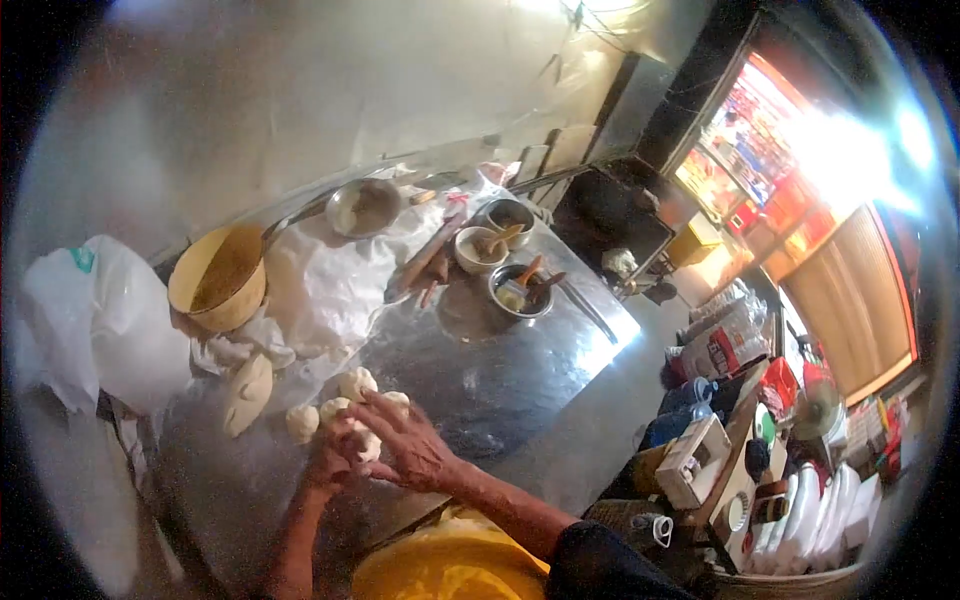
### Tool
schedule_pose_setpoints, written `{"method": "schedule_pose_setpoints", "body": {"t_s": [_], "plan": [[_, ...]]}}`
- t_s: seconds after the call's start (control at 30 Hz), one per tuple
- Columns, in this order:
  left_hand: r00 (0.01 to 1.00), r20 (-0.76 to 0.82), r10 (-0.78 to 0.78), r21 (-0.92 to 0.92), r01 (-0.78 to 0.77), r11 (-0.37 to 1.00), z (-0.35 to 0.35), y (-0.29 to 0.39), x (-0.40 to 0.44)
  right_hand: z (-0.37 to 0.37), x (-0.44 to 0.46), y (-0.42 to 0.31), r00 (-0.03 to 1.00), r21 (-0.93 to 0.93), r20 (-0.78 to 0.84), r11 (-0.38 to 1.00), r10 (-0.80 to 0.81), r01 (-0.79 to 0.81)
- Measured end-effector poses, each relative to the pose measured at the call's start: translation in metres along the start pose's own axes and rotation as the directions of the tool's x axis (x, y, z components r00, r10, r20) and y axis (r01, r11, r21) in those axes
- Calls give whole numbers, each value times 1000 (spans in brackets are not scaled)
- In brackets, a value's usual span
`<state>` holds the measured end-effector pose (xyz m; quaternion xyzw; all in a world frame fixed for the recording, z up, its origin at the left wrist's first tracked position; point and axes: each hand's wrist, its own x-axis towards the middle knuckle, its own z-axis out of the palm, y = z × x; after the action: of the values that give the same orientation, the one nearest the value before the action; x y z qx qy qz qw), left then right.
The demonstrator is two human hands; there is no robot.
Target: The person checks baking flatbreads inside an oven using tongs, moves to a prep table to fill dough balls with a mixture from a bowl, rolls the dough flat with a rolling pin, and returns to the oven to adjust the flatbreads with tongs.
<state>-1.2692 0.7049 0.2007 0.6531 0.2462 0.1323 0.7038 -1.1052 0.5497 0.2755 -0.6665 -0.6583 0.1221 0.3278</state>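
Fisheye view; outer edges bowed, corners black with speckle; metal table (470, 395) has hard glare on its far right corner; blown-out white light (850, 155) beyond it to the right; wall (225, 125) behind it hazy, soft; near side dimmer.

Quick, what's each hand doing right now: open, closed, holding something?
Left hand: partly hidden; its grip cannot be told.
Right hand: fingers spread, at a small, rounded, pale dough lump; whether it grips cannot be told.
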Motion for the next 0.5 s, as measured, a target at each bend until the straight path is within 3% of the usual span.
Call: {"method": "schedule_pose_setpoints", "body": {"t_s": [0.03, 0.07, 0.1, 0.13, 0.17, 0.2, 0.23, 0.27, 0.3, 0.33, 0.4, 0.43, 0.5], "plan": [[999, 8, -34, -334, 35, 942, -28, -50, 9, -2, -10, 11, 996, -117, -50, 990, 70, -75], [1000, -9, 20, -114, -21, 993, -15, 23, 3, -2, -20, 25, 985, -227, -109, 961, 132, -154], [1000, -1, 24, -107, -24, 994, -27, 10, 7, -7, -27, 34, 930, -156, -148, 921, 337, -358], [978, -197, -67, 527, 163, 834, -52, -17, 5, 6, -41, 63, 838, -79, -160, 840, 521, -537], [952, -303, -30, 755, 259, 603, -54, -26, 4, 6, -53, 85, 757, 115, -63, 758, 651, -642], [914, -405, 8, 870, 383, 310, -55, -35, 3, -3, -62, 108, 668, 286, 55, 629, 742, -723], [935, -351, 41, 875, 312, 371, -52, -28, 0, -10, -70, 129, 673, 284, 45, 636, 738, -717], [953, -295, 64, 874, 242, 421, -49, -24, -1, -13, -81, 146, 607, 596, 89, 446, 790, -668], [937, -264, 230, 881, 137, 453, -38, -26, 5, -16, -92, 156, 546, 825, 168, 186, 821, -533], [936, -267, 228, 881, 141, 452, -23, -28, 13, -23, -97, 170, 548, 825, 171, 184, 819, -534], [936, -201, 290, 879, 41, 474, 26, -29, 36, -48, -96, 197, 426, 887, 112, 103, 898, -451], [949, -190, 252, 896, 62, 439, 52, -34, 51, -62, -93, 209, 374, 916, 130, 34, 918, -400], [947, -173, 272, 872, 18, 490, 106, -50, 77, -75, -92, 250, 359, 943, 138, -11, 923, -334]]}}
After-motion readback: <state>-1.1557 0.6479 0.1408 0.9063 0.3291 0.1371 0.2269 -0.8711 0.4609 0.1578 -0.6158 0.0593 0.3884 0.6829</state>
